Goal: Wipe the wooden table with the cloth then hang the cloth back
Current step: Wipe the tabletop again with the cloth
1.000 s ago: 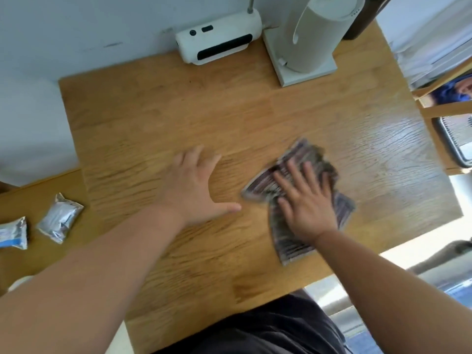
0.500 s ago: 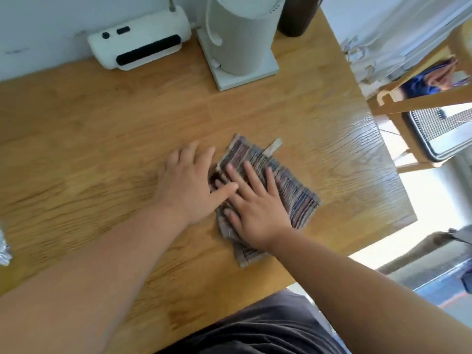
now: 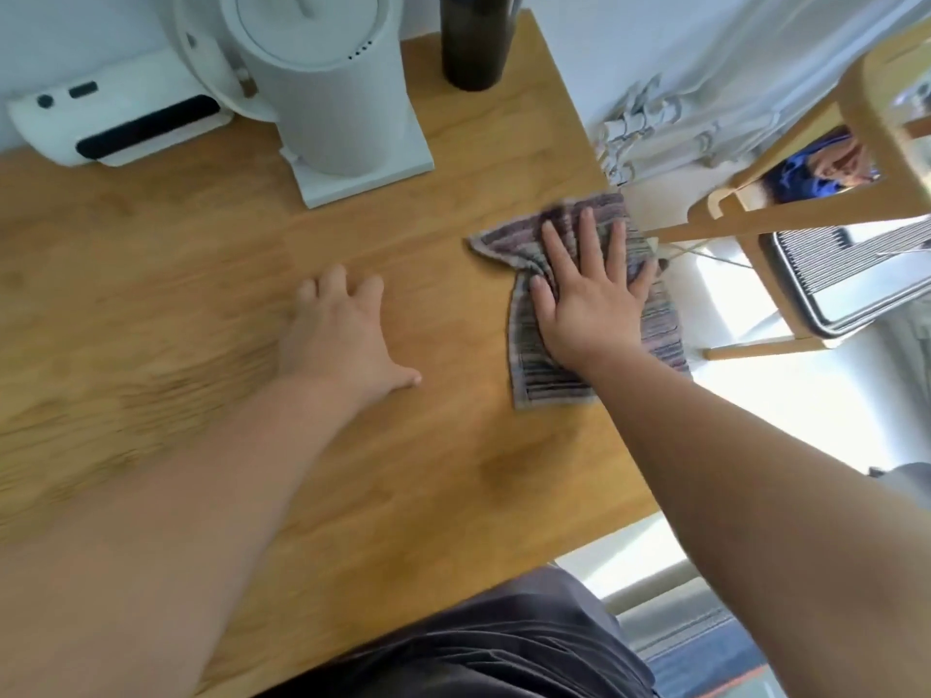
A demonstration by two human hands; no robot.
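I'm pressing the cloth at 3 o'clock on the table with my right hand, fingers spread flat; left hand is resting open.

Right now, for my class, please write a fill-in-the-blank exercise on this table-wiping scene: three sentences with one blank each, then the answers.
1. The right hand presses the striped cloth flat at the ____ edge of the wooden table.
2. The left hand rests on the bare wood and holds ____.
3. The white kettle stands between the white device and the ____ bottle.

Missing words: right; nothing; black.
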